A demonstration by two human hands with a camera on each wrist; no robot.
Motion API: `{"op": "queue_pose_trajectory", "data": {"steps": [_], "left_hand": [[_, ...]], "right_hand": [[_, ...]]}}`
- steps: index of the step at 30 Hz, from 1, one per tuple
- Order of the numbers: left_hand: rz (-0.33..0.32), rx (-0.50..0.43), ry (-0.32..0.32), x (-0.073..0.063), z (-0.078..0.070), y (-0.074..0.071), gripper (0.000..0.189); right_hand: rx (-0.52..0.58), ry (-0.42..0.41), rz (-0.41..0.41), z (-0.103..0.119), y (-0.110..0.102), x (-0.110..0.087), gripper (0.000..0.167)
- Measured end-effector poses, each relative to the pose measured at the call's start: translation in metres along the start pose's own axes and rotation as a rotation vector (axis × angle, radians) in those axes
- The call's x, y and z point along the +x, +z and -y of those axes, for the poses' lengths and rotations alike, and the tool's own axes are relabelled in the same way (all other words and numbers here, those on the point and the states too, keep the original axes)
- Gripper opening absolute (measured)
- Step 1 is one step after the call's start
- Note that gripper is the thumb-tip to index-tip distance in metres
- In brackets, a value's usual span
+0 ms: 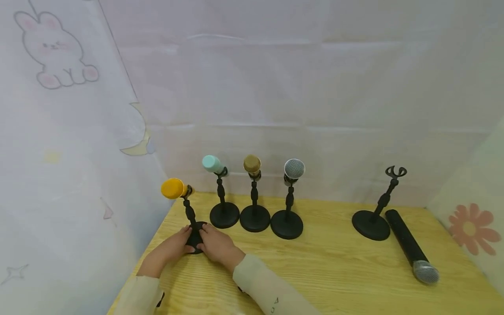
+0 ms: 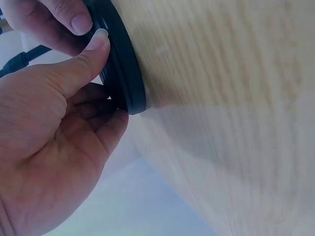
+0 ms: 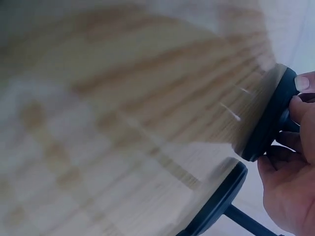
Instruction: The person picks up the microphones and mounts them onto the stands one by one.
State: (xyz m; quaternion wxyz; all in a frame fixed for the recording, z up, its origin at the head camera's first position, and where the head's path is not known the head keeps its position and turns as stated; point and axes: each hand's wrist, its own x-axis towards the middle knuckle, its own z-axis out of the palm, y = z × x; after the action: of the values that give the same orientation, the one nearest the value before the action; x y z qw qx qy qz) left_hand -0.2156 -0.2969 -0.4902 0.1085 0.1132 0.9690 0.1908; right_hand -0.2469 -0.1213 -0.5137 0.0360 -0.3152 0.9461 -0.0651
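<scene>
A yellow-headed microphone [image 1: 173, 188] tilts in a black desk stand [image 1: 190, 212] at the table's left. Both hands hold this stand's round base [image 2: 129, 64] from opposite sides. My left hand [image 1: 172, 248] has its thumb on top and its fingers curled at the base's edge. From the other side, my right hand [image 1: 218, 245] grips the rim, as the right wrist view also shows. The base sits on the wooden table [image 1: 315, 271], partly hidden by the hands.
Just right stand three more stands with a mint microphone [image 1: 212, 163], a gold one [image 1: 252, 164] and a silver one [image 1: 294, 169]. Farther right are a stand with a bare clip [image 1: 371, 225] and a black microphone lying down [image 1: 407, 238]. A pale sheet [image 1: 275, 87] hangs behind.
</scene>
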Motion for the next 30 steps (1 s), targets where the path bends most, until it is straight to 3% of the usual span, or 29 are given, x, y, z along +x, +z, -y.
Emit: {"op": "queue_pose_trajectory", "data": {"steps": [8,13,24,30], "left_hand": [[0.012,0.019,-0.012,0.018,0.003,-0.004,0.069],[0.037,0.036,-0.035,0.024,0.004,-0.005,0.069],[0.044,0.109,-0.057,0.043,0.016,-0.021,0.067],[0.042,0.115,-0.080,0.045,0.023,-0.028,0.066]], "right_hand": [[-0.061,0.019,0.053,0.000,-0.008,0.011,0.056],[-0.075,0.024,0.063,-0.001,-0.003,0.015,0.054],[-0.034,0.020,0.080,-0.002,-0.006,0.025,0.053],[0.004,-0.004,0.109,0.001,-0.009,0.027,0.051]]}}
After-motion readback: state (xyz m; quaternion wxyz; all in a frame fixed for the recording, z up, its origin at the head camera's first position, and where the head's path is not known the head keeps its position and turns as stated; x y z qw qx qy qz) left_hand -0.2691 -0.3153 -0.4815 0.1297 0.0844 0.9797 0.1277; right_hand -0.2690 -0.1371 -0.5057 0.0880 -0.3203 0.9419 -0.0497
